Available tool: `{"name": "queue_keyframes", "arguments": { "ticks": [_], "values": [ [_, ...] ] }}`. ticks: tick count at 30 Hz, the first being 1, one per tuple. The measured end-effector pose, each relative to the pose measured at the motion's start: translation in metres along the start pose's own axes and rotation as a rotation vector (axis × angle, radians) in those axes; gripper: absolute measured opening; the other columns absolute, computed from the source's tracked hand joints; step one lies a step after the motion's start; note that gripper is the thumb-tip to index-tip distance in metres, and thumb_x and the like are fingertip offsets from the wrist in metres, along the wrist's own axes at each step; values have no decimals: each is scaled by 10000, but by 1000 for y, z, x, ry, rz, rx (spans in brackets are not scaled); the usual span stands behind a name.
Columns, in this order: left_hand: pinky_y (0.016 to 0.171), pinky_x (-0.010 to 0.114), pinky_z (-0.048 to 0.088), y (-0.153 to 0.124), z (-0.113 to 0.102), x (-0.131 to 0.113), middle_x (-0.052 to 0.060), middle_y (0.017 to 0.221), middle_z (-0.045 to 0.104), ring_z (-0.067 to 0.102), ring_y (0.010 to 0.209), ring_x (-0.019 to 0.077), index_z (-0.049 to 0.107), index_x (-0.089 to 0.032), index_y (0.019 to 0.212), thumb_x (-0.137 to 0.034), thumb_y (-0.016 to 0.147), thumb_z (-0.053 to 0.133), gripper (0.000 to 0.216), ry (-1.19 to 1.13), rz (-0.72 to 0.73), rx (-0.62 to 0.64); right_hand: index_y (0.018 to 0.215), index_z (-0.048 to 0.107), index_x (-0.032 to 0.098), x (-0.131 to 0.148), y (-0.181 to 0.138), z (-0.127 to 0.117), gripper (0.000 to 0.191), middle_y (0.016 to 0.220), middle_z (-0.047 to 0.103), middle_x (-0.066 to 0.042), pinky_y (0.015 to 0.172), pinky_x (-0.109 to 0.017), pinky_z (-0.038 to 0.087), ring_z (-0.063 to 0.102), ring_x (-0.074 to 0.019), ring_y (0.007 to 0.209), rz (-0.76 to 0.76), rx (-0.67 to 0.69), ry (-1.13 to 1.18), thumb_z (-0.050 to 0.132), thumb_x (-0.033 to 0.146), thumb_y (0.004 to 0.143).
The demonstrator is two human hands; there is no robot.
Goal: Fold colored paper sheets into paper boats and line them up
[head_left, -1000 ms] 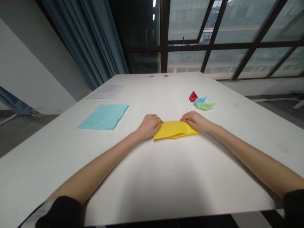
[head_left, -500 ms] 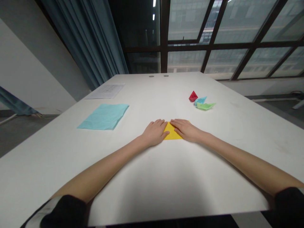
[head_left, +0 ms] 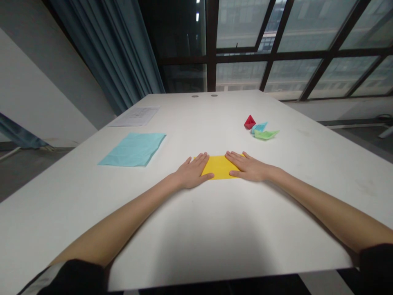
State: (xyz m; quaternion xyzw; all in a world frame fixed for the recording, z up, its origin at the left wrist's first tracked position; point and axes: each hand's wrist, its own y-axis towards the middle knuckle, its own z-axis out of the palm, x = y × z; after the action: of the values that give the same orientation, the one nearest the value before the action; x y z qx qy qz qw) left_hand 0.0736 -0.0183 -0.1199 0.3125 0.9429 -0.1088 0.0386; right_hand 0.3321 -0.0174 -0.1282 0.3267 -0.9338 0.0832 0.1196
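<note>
A yellow sheet of paper (head_left: 219, 167), which looks folded, lies flat on the white table (head_left: 196, 221) in front of me. My left hand (head_left: 193, 170) rests palm down on its left end, fingers stretched out and thumb along the near edge. Over the right end, my right hand (head_left: 248, 166) lies flat in the same way, thumb apart from the fingers. The middle of the yellow paper shows between both hands, while its two ends are hidden beneath them.
Three small folded paper boats, red (head_left: 249, 122), blue (head_left: 259, 128) and green (head_left: 266, 135), stand close together beyond my right hand. Light blue paper (head_left: 132, 150) lies to the left. Behind it is a printed white sheet (head_left: 135, 116) near the table's left edge.
My hands have slid apart, the left one leftward and the right one rightward. More of the yellow paper shows between them, and the fingers are more spread.
</note>
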Motion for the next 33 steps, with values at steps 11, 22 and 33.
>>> {"name": "queue_keyframes", "arguments": {
  "ticks": [11, 22, 33],
  "values": [
    [1097, 509, 57, -4, -2, 11, 108, 1514, 18, 39, 1398, 256, -2, -123, 1456, -702, 822, 140, 869, 43, 12, 62, 1440, 227, 204, -9, -11, -26, 979, 1487, 244, -118, 1096, -523, 122, 196, -336, 1356, -116, 34, -6, 602, 654, 655],
    [1086, 541, 45, -4, -4, 17, 107, 1512, 16, 36, 1398, 261, 24, -137, 1456, -718, 808, 188, 886, -10, 24, 63, 973, 681, 194, 8, -13, -51, 264, 1027, 662, -67, 852, -341, 429, 592, -212, 936, -198, 53, 144, 549, 337, 796],
    [1077, 486, 195, 6, -9, 23, 115, 1470, 284, 159, 1378, 278, 284, -168, 1396, -600, 891, 74, 697, -193, -137, -357, 871, 675, 178, 16, -5, -51, 273, 853, 684, -47, 607, -271, 434, 584, -158, 690, 0, -297, 323, 507, 385, 812]
  ]
}}
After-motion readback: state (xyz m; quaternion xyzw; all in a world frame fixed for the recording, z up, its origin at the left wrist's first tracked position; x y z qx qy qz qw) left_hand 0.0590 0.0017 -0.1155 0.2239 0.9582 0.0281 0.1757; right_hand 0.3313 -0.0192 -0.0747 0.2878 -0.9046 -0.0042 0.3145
